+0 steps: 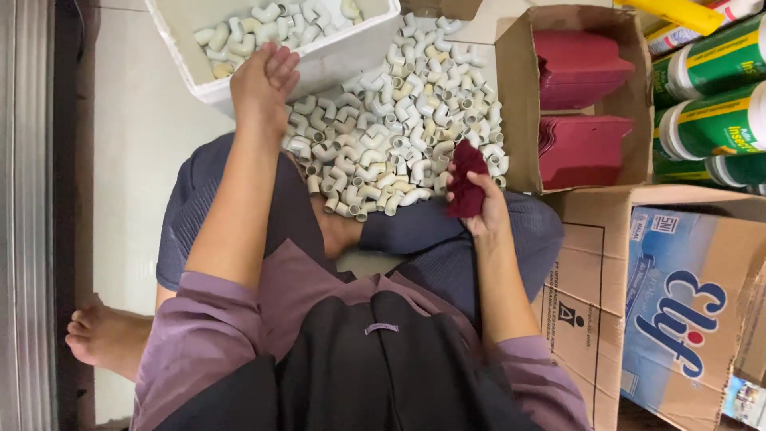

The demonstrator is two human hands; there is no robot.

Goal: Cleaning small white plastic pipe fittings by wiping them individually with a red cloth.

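Dark red bag [466, 182]: thin, soft, crumpled, gripped in right hand [479, 203] fingers, just beside pile of pale, curved plastic pipe elbows [399, 128] on floor. Left hand [262, 86] stretched over rim of white rectangular tub [335, 56], fingers curled; grasp unclear. Open cardboard box [614, 56] holds flat stacks of matching red bags [582, 148].

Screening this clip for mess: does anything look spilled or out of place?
Pale pipe elbows lie heaped loose on the floor beside the white bin, though it looks like a deliberate working pile. Nothing appears damaged.
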